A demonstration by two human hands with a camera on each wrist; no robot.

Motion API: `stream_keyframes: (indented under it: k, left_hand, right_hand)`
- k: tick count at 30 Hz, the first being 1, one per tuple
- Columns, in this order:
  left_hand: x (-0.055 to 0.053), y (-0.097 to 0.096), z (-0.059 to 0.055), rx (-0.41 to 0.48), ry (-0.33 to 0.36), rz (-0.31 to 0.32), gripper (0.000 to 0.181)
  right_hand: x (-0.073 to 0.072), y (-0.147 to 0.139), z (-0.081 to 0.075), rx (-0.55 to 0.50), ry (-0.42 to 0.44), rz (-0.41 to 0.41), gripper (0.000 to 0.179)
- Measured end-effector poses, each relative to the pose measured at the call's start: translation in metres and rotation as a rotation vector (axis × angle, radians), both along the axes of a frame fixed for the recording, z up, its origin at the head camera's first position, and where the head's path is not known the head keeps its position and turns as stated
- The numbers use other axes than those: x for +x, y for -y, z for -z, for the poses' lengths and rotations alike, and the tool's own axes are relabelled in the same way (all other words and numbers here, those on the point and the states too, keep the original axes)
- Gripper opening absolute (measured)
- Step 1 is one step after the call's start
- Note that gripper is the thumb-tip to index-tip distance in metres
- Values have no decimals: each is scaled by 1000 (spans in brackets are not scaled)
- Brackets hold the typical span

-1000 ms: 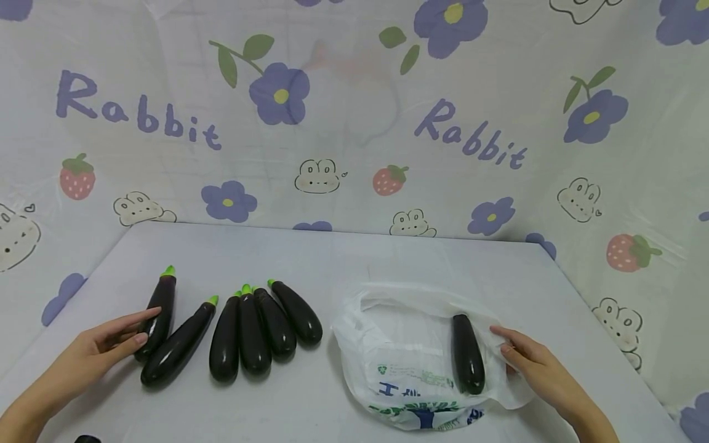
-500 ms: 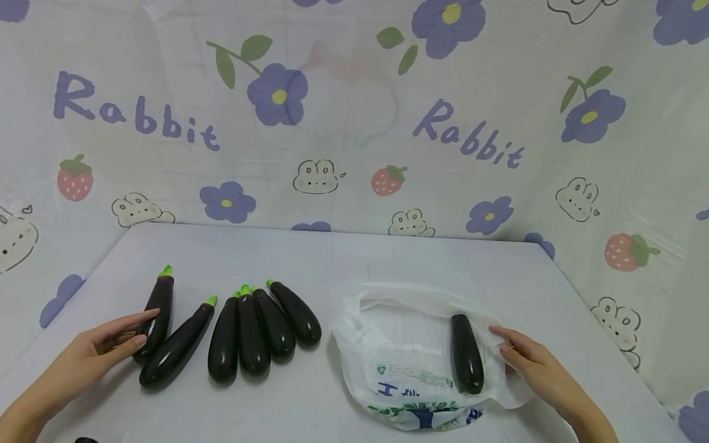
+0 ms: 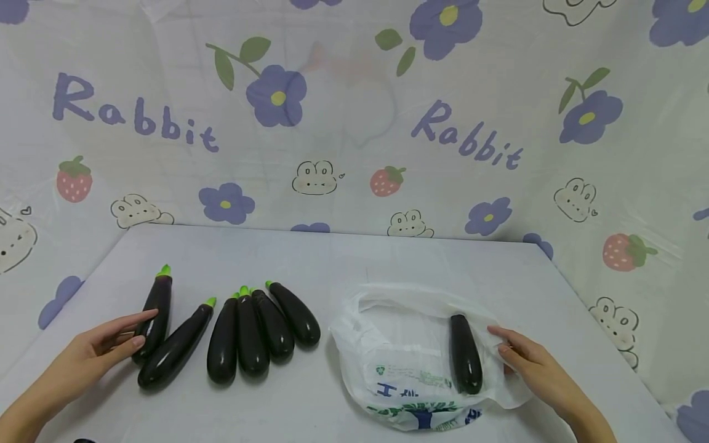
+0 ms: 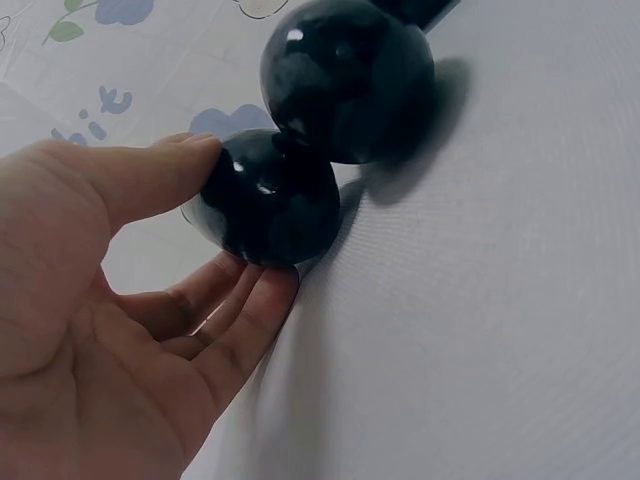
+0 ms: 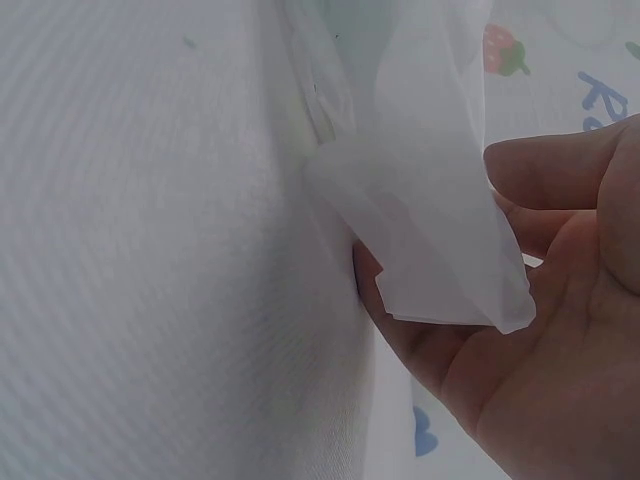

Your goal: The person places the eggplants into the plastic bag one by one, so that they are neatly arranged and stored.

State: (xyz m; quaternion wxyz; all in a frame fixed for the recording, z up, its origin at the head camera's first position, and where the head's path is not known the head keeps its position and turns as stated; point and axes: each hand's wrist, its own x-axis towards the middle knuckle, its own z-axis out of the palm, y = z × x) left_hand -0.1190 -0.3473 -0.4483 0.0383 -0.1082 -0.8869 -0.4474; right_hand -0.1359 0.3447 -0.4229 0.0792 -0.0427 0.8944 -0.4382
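Leftmost eggplant (image 3: 160, 298), left on tabletop (image 3: 277, 412): near half in grip of left hand (image 3: 100, 347); probably firm, slippery (I'd hold mid-body). Plastic bag (image 3: 404, 363), right side: likely light, limp; right edge pinched by right hand (image 3: 537, 366).

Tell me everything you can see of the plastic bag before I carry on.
The plastic bag is white, with thin, translucent-looking, creased film and green and blue print, including lettering, toward its near side. It lies loosely spread on the white table, its rumpled rim around a broad opening. One dark eggplant lies within its outline, toward the right. The person's right hand holds its right edge between thumb and fingers.
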Motion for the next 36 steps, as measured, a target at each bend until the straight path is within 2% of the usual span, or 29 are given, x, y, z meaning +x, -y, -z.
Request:
stream_keyframes:
  k: [20,27,36]
  left_hand:
    - [0,3,0,16,-43,-3,47]
    - [1,1,-3,8,-35,-52,44]
    - [2,-2,-5,14,-71,-25,45]
  right_hand:
    - [0,1,0,-3,-1,7,47]
    - [0,2,-2,3,-3,6,47]
    - [0,2,-3,-1,-13,2,47]
